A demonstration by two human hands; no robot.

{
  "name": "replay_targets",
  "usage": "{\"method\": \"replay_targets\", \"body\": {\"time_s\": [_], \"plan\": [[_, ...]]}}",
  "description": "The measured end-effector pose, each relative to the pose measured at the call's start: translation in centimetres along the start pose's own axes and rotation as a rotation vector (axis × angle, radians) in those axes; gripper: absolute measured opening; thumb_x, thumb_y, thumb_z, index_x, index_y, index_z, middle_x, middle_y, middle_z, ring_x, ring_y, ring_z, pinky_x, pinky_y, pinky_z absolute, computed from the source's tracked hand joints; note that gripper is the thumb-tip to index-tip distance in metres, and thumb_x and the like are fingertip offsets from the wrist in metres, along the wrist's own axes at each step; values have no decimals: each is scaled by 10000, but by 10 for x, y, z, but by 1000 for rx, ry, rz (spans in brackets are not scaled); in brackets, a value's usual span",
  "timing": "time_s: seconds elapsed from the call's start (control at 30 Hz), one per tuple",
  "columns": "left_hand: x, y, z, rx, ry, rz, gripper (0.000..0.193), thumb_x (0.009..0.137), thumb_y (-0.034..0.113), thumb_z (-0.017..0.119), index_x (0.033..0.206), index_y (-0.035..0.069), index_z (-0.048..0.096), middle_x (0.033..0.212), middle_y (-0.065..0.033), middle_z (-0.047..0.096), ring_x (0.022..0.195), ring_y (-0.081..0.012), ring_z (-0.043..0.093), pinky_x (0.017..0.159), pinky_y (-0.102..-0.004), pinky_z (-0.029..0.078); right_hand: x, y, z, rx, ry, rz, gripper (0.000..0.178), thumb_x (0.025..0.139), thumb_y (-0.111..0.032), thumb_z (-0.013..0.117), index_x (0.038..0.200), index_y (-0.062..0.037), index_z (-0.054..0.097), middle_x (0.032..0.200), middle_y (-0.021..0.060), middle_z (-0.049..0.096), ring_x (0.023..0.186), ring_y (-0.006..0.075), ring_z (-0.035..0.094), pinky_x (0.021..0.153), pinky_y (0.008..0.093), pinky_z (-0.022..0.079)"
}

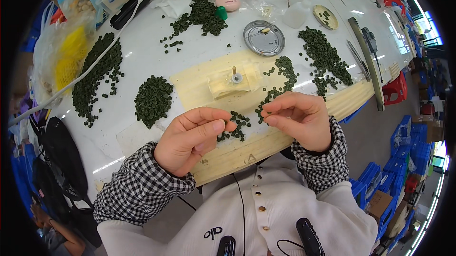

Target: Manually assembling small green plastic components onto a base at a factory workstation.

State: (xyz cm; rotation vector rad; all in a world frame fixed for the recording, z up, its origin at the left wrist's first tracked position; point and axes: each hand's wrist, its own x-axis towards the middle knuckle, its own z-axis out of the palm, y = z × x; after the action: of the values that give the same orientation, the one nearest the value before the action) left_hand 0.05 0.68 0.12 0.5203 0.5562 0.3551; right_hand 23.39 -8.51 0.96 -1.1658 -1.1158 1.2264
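Note:
My left hand (190, 137) is closed in a pinch, thumb against fingers, above a small scatter of dark green round pieces (239, 122). Facing it, my right hand (304, 118) also pinches thumb to forefinger, beside a curved trail of the same pieces (286, 71). Whatever lies between the fingertips of either hand is too small or hidden to name. Just beyond both hands, a block wrapped in yellowish film (223, 86) carries a round metal fitting (236, 78) and a short brass-coloured pin (234, 70). Neither hand touches this block.
Larger heaps of green pieces lie left (153, 100), far left (97, 73), at the back (206, 16) and right (325, 54). A round metal lid (264, 42) sits behind the block. Tweezers (358, 59) lie at right. A white cable (107, 59) crosses the left side.

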Motion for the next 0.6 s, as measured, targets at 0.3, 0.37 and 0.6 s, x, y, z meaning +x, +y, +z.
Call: {"method": "replay_targets", "body": {"time_s": [0.3, 0.37, 0.6], "plan": [[-1, -1, -1, 32, -38, 10, 211, 926, 62, 523, 1120, 56, 605, 1011, -87, 657, 514, -8, 321, 476, -148, 309, 2, -1, 6, 13, -14, -12, 213, 823, 39, 633, 1035, 47, 644, 962, 111, 657, 876, 125, 629, 771, 232, 514], [-1, 0, 2, 8, -9, 5, 209, 918, 50, 535, 1116, 41, 603, 1000, -91, 661, 512, -13, 329, 466, -154, 300, 2, -2, 6, 24, -23, 8, 208, 825, 36, 630, 1032, 48, 645, 967, 112, 658, 874, 125, 630, 770, 230, 514], [0, 0, -1, 7, -14, -4, 204, 918, 50, 541, 1116, 43, 590, 1001, -93, 662, 513, -10, 353, 463, -155, 299, 4, -7, 20, -51, 64, -10, 187, 825, 23, 629, 1010, 45, 650, 949, 103, 665, 849, 111, 633, 753, 226, 517]]}}
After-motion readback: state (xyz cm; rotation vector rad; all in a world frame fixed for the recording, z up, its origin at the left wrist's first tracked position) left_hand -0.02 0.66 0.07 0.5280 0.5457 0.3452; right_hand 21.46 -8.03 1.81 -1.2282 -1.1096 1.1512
